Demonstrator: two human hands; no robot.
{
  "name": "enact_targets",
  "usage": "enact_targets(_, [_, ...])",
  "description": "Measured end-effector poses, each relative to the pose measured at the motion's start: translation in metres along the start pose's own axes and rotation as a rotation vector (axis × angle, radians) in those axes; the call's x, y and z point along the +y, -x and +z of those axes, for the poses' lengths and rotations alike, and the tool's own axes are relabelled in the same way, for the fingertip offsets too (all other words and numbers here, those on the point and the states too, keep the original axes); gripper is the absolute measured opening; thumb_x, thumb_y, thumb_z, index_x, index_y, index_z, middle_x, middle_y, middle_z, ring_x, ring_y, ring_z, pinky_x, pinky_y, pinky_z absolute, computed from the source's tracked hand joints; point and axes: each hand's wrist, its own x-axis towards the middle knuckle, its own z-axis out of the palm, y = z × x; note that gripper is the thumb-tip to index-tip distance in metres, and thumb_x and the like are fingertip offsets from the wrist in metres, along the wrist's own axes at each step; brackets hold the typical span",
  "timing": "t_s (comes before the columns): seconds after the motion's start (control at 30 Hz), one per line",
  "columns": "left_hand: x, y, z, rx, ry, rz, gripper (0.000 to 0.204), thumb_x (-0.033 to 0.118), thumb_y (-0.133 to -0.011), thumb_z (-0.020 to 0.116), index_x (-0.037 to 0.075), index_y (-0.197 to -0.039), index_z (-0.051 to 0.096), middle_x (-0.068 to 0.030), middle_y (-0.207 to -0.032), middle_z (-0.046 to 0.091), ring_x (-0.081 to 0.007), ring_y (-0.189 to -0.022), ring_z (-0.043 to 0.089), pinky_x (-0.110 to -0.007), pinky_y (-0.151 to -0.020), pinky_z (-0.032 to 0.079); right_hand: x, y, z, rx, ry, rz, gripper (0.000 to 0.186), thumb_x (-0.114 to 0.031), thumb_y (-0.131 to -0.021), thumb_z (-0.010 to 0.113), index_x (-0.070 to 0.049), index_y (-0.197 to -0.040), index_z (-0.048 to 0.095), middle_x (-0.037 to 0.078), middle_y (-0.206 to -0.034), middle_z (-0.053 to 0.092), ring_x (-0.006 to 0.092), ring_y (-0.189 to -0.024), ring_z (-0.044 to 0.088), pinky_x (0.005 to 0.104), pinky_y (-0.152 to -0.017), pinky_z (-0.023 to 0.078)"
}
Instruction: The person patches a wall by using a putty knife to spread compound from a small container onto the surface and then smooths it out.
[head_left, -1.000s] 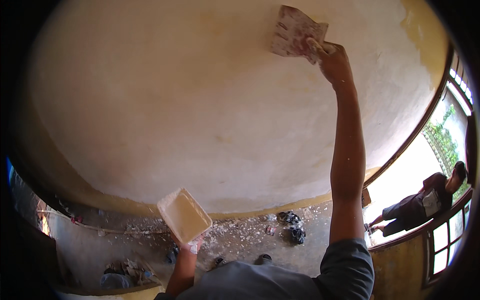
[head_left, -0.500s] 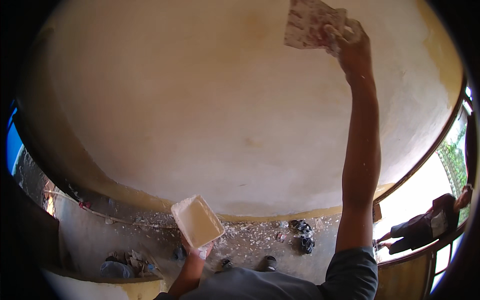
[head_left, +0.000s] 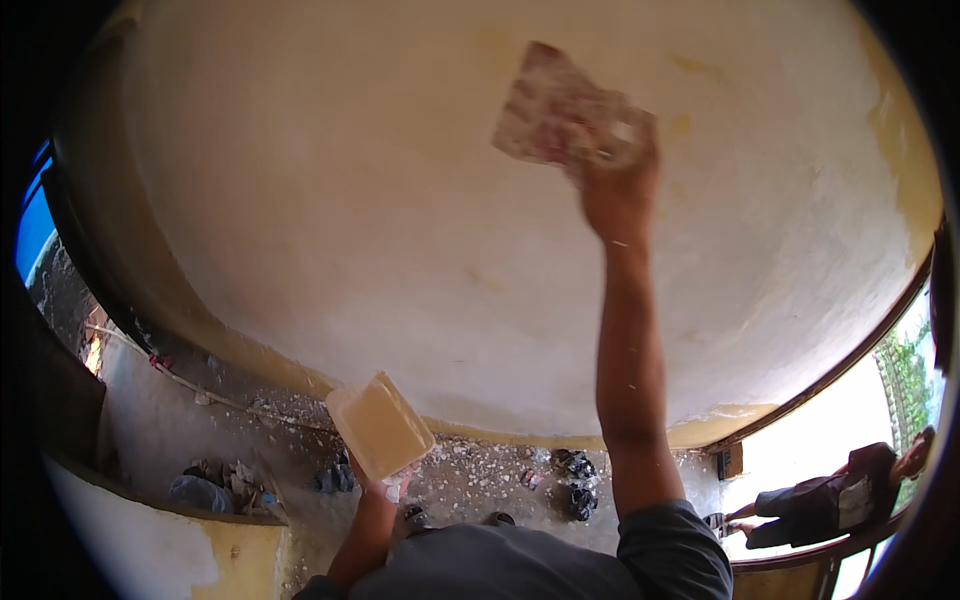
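We see the right hand (head_left: 620, 190), fingers clamped on a speckled flat trowel (head_left: 560, 120), pressing it high against the pale wall (head_left: 300, 200), while the left hand (head_left: 385, 490) grips a tan tray (head_left: 378, 425) below, kept within reach.

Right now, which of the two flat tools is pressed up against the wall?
The broad scraper blade in the raised right hand, speckled reddish and white, lies against the wall. The pale yellow tray in the left hand is held low, away from it.

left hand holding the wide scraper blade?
No, the right hand presses the scraper blade to the wall; the left hand holds a tray.
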Motion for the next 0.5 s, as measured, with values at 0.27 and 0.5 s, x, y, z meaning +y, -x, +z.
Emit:
enact_targets(0.27, [-0.003,0.012,0.013,-0.025,0.022,0.006,0.067,0.061,-0.086,0.048,0.019,-0.138,0.042,-0.0075,-0.125,0.057,-0.0297,-0.110,0.060,-0.049,-0.078,0.056,0.013,-0.023,-0.082,0.325,-0.457,0.221,0.019,0.008,-0.087,0.055,0.007,-0.104,0.048,0.020,-0.099,0.066,0.0276,-0.082,0.068,0.0341,-0.068,0.061])
enact_targets(0.5, [-0.006,0.014,0.017,-0.077,-0.004,-0.028,0.068,0.060,-0.086,0.049,0.018,-0.138,0.041,-0.0085,-0.126,0.057,-0.0296,-0.110,0.060,-0.048,-0.078,0.056,-0.103,-0.068,0.068,-0.386,0.155,-0.059,0.072,-0.011,-0.077,0.061,0.016,-0.136,0.028,0.032,-0.084,0.064,0.0438,-0.084,0.066,0.0484,-0.072,0.054])
